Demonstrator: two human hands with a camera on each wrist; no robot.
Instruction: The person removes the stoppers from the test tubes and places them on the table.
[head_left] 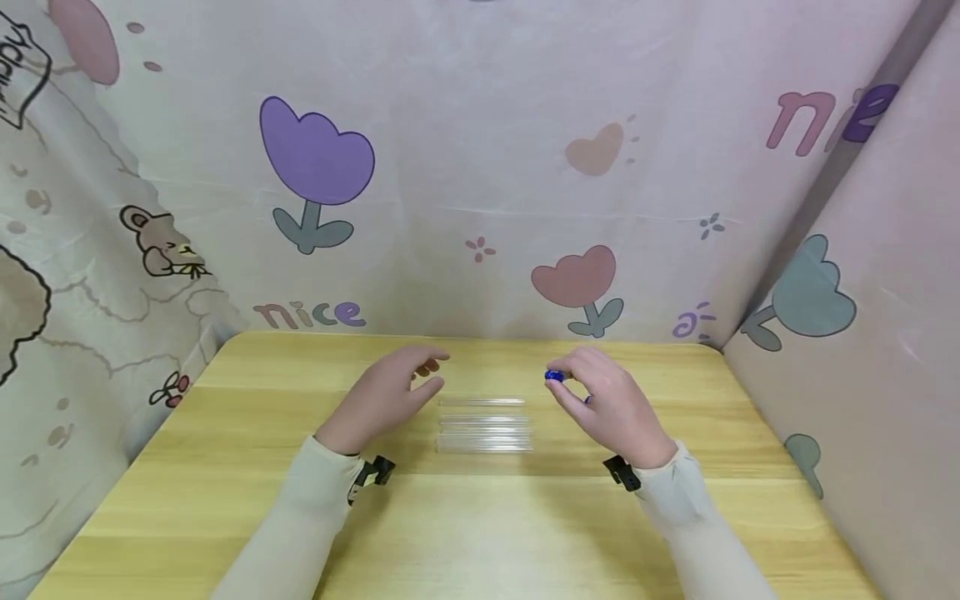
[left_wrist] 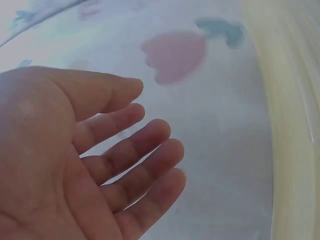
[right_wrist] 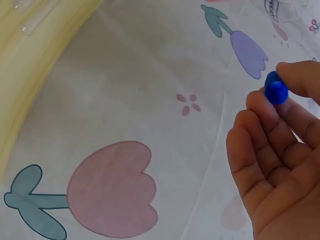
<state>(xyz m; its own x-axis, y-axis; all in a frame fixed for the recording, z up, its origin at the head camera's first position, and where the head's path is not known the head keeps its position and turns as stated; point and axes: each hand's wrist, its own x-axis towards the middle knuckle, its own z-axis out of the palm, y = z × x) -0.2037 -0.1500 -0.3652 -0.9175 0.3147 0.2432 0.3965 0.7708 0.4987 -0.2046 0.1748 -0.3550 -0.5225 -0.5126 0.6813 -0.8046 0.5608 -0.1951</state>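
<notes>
Between thumb and forefinger, my right hand (head_left: 611, 404) pinches a small, shiny blue piece (head_left: 553, 376), held up above the table. In the right wrist view this blue piece (right_wrist: 276, 88) looks short, rounded and partly see-through; its exact kind I cannot tell. Another bit of blue (head_left: 588, 401) peeks out beside the right thumb, mostly hidden. My left hand (head_left: 386, 387) hovers over the table with relaxed, slightly bent fingers and nothing in them. Several thin clear tubes (head_left: 483, 433) lie side by side on the table between the hands, one set slightly apart at the back.
The light wooden table (head_left: 465, 533) reaches back to a hanging printed curtain (head_left: 450, 167). More printed cloth closes off the left and right sides. Each wrist wears a small black camera, one of them the left wrist camera (head_left: 382, 470).
</notes>
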